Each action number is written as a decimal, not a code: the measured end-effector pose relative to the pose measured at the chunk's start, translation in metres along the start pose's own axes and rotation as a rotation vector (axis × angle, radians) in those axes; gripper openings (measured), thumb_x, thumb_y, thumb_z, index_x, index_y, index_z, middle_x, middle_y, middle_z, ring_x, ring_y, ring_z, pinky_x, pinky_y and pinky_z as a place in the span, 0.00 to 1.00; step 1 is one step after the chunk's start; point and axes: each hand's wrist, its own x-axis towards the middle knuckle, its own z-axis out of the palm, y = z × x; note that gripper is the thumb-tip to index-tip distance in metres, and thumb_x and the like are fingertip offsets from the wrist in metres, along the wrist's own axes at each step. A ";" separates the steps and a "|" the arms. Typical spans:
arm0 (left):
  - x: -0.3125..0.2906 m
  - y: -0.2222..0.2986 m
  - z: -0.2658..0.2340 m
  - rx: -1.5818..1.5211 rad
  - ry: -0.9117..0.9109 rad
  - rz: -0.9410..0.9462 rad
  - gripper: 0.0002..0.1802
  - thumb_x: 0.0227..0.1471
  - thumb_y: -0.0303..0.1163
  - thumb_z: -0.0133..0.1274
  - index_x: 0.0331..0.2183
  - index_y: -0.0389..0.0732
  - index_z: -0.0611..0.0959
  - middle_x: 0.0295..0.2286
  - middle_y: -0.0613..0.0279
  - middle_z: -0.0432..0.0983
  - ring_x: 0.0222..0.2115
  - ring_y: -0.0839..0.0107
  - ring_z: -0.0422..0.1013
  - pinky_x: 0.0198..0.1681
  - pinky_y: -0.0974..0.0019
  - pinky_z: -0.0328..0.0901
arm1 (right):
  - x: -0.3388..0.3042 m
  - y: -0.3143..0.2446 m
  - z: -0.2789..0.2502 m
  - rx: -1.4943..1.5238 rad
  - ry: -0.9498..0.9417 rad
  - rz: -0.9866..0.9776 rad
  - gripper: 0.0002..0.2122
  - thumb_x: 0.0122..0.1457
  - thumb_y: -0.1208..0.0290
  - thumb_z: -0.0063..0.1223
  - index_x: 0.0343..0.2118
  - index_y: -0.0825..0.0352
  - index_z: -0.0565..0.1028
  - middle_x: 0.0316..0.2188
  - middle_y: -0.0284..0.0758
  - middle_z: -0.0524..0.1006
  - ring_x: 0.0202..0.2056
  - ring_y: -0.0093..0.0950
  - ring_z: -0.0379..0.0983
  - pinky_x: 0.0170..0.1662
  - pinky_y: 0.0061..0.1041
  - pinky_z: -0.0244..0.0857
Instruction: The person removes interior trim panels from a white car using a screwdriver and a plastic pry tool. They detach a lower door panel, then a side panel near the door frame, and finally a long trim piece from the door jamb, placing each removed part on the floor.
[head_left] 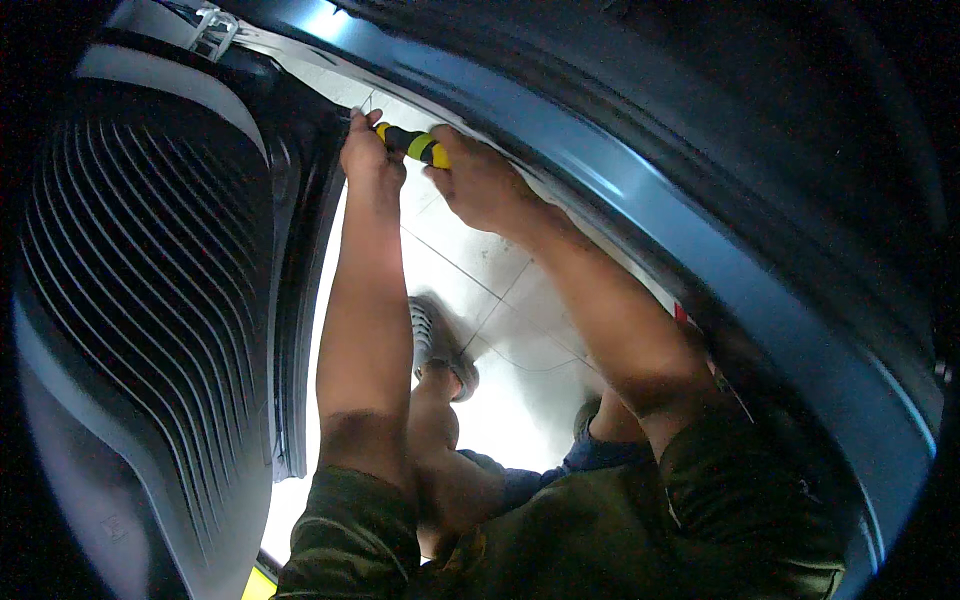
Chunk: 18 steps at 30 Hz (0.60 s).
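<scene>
Both of the person's arms reached up toward twelve o'clock, meeting at the seam between a dark ribbed plastic panel point(150, 300) on the left and a blue painted body edge point(640, 190) that swept from eleven o'clock down to four. The right hand point(480, 185) was closed around the rear of a yellow-and-black screwdriver point(415, 146), whose handle lay nearly level just to the left of that hand, at about twelve o'clock. The left hand point(368, 152) was curled at the tool's front end, fingers folded in as if steadying the shaft, though whether it gripped the shaft, a fastener or the panel edge could not be told. The likely trouble from here was a slip: the tip sat close to painted metal and plastic trim, and a push off-axis could have let it skid, scratching the blue surface or jabbing the left fingers bunched right beside it. Working overhead with arms stretched also made a dropped fastener plausible, falling to the pale tiled floor point(480, 270) below. The screwdriver's tip and whatever it engaged were hidden behind the left hand, a metal bracket point(212, 28) near eleven o'clock was cut by the rim, and the far right lay in shadow.
</scene>
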 end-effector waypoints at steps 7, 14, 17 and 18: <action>0.005 0.003 -0.015 0.025 -0.010 -0.015 0.18 0.58 0.46 0.40 0.31 0.41 0.75 0.27 0.64 0.68 0.23 0.73 0.64 0.21 0.72 0.58 | 0.009 -0.026 -0.019 1.289 -0.437 0.964 0.17 0.58 0.57 0.46 0.39 0.68 0.65 0.20 0.33 0.70 0.14 0.18 0.64 0.15 0.19 0.57; -0.001 0.004 -0.015 0.068 -0.093 -0.023 0.14 0.58 0.42 0.42 0.31 0.41 0.75 0.24 0.65 0.68 0.20 0.74 0.66 0.17 0.76 0.60 | -0.002 -0.018 -0.003 -0.195 -0.088 0.088 0.15 0.58 0.61 0.45 0.40 0.68 0.66 0.21 0.43 0.71 0.33 0.42 0.72 0.37 0.32 0.66; 0.007 0.005 -0.017 0.006 -0.080 -0.063 0.15 0.59 0.41 0.40 0.32 0.40 0.74 0.26 0.63 0.68 0.22 0.73 0.66 0.20 0.72 0.61 | 0.004 -0.018 0.002 0.258 -0.119 0.456 0.16 0.59 0.57 0.43 0.38 0.68 0.66 0.19 0.37 0.69 0.23 0.29 0.70 0.25 0.28 0.66; 0.010 0.003 -0.015 -0.025 -0.102 -0.063 0.15 0.59 0.41 0.40 0.32 0.40 0.73 0.26 0.63 0.68 0.23 0.72 0.66 0.21 0.72 0.61 | 0.006 -0.016 -0.003 0.743 -0.258 0.687 0.17 0.59 0.55 0.43 0.37 0.68 0.67 0.18 0.35 0.67 0.18 0.24 0.66 0.19 0.24 0.61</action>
